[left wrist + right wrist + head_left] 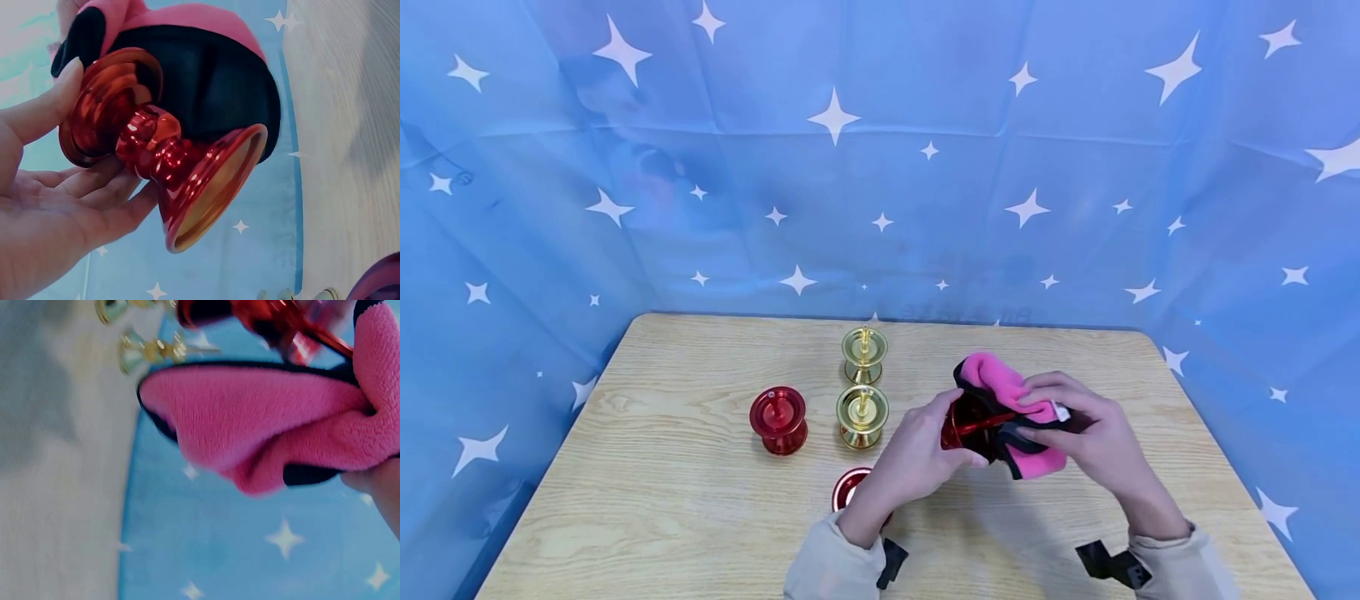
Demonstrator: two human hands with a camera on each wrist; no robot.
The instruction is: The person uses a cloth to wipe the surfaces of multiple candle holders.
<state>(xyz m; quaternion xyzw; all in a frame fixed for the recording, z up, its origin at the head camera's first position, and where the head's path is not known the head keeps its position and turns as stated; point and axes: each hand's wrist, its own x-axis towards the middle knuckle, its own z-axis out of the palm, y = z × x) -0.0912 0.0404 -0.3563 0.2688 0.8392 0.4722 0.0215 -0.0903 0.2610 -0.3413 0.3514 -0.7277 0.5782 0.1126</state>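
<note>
A shiny red candle holder (150, 140) with a flared base and a thin spike is gripped in my left hand (917, 454), lifted over the table and tipped on its side. In the left wrist view my thumb lies at its dish and the fingers curl beneath the stem. My right hand (1093, 433) pinches a pink cloth (250, 419) with black edging and a dark reverse side. The bunched cloth meets the spike end of the holder, and its folds hide part of the dish in the head view.
Two gold candle holders (862, 412) stand one behind the other, left of my hands. Another red holder (778, 417) stands further left. My left forearm partly covers a red holder (846, 492) near the front. A blue star-printed curtain (880, 175) hangs behind the wooden table (662, 500).
</note>
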